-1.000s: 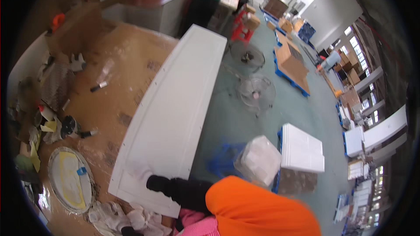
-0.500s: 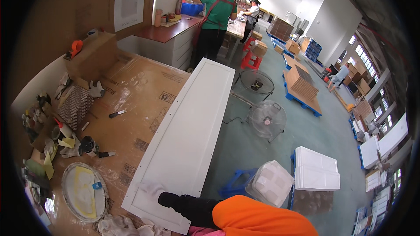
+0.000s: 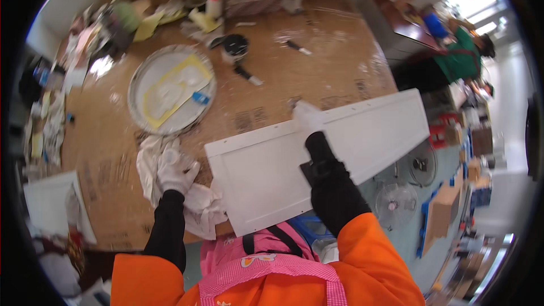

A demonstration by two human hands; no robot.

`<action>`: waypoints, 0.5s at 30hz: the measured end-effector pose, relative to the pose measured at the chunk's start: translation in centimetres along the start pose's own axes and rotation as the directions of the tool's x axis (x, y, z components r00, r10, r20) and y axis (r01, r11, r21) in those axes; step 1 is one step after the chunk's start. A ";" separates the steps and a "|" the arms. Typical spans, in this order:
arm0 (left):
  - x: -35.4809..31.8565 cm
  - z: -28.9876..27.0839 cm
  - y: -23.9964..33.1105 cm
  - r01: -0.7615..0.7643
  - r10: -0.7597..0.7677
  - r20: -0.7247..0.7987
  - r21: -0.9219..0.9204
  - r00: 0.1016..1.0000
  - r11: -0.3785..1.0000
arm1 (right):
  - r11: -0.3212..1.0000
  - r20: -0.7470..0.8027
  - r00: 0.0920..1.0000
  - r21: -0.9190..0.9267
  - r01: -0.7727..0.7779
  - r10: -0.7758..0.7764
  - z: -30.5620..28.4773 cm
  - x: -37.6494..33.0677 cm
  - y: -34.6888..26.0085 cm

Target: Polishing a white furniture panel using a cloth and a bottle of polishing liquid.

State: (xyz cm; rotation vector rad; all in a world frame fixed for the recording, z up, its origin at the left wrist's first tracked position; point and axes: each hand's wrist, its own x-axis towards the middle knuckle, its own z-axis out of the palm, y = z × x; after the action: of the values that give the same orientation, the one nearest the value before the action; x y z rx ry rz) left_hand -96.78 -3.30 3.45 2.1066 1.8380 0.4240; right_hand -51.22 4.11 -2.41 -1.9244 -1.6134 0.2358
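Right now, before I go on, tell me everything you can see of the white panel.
The panel is long, flat and white, with a raised border framing a plain middle and small dark dots along its far edge. It looks like painted board. It lies on the table at a slant, partly overhanging the near side. The right hand, gloved and blurred, is at its far edge; contact is unclear. White cloth bunches by its left end, apparently touching it.

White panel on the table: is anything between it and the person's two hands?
Nothing visible stands between the right hand and the white panel; that hand is at its far edge. Crumpled white cloth lies between the left hand and the panel's near left corner.
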 end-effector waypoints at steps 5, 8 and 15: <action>0.1 0.4 -0.4 0.039 -0.041 0.025 0.080 0.999 0.996 | 0.933 0.107 0.964 0.246 -0.262 0.243 -1.3 9.9 -0.3; 0.1 0.3 -0.2 0.075 -0.075 -0.043 -0.002 0.996 0.997 | 0.918 -0.246 0.969 -0.384 -0.097 -0.001 -1.7 11.4 -6.2; 0.3 -0.7 0.1 0.125 -0.125 -0.083 -0.001 0.989 0.992 | 0.798 0.505 0.634 0.223 0.560 -0.586 -0.9 -7.5 -25.3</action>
State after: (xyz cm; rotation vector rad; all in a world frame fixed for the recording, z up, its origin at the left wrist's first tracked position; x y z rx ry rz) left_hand -96.93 -3.03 4.09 1.9903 2.0057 0.4839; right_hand -73.59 -1.39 10.50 -1.2421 -2.4970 0.5945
